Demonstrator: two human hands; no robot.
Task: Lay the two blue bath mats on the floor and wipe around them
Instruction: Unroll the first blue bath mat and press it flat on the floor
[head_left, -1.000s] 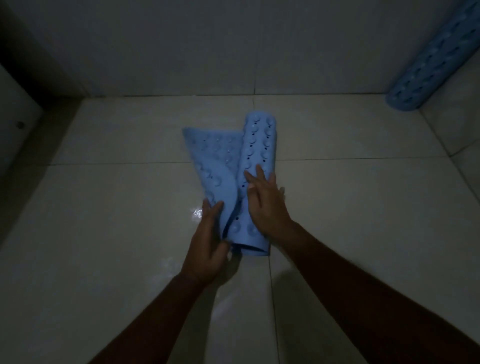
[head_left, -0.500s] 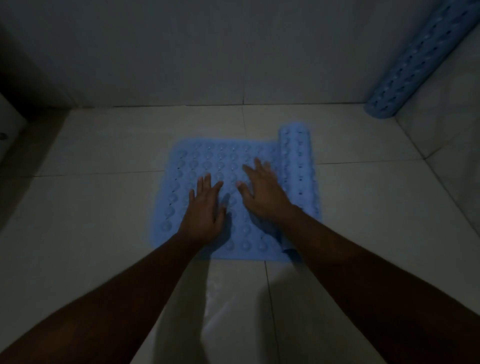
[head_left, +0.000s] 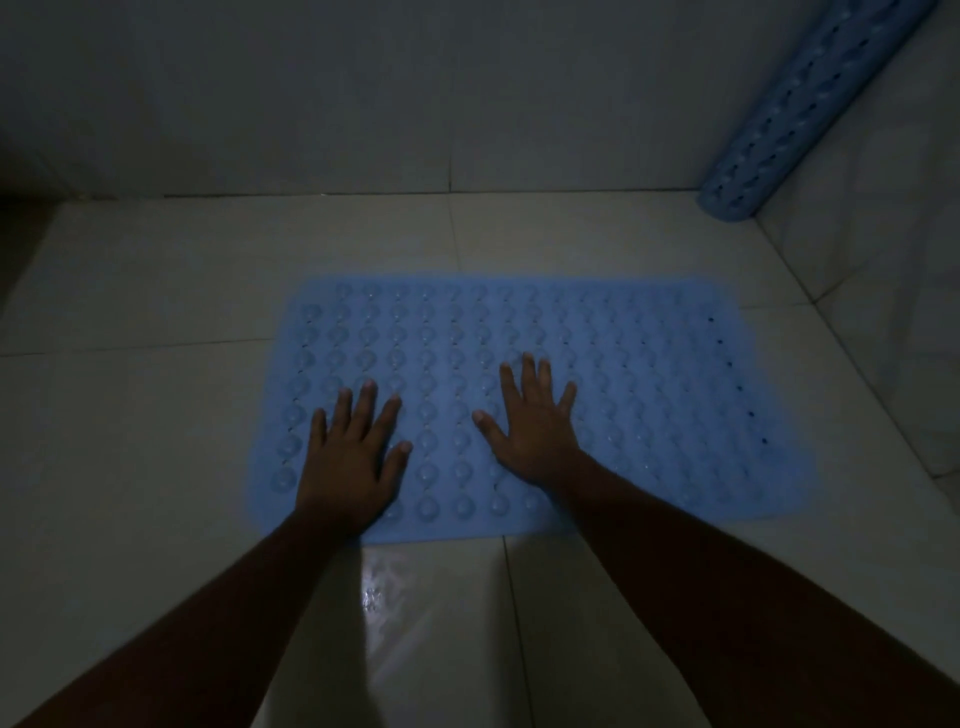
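A blue bath mat (head_left: 649, 395) with rows of suction cups lies fully unrolled and flat on the pale tiled floor, in the middle of the view. My left hand (head_left: 350, 457) rests palm down on its left part, fingers spread. My right hand (head_left: 535, 421) presses flat near its centre, fingers spread too. Neither hand grips anything. A second blue bath mat (head_left: 800, 109) stays rolled up, leaning in the far right corner against the wall.
Walls close the space at the back (head_left: 467, 104) and on the right (head_left: 883, 291). A wet shiny patch (head_left: 395, 587) glints on the floor tile just in front of the mat, between my forearms. The room is dim.
The mat went from a half-opened roll to fully unrolled toward the right. Both hands let go of it and now lie flat on top.
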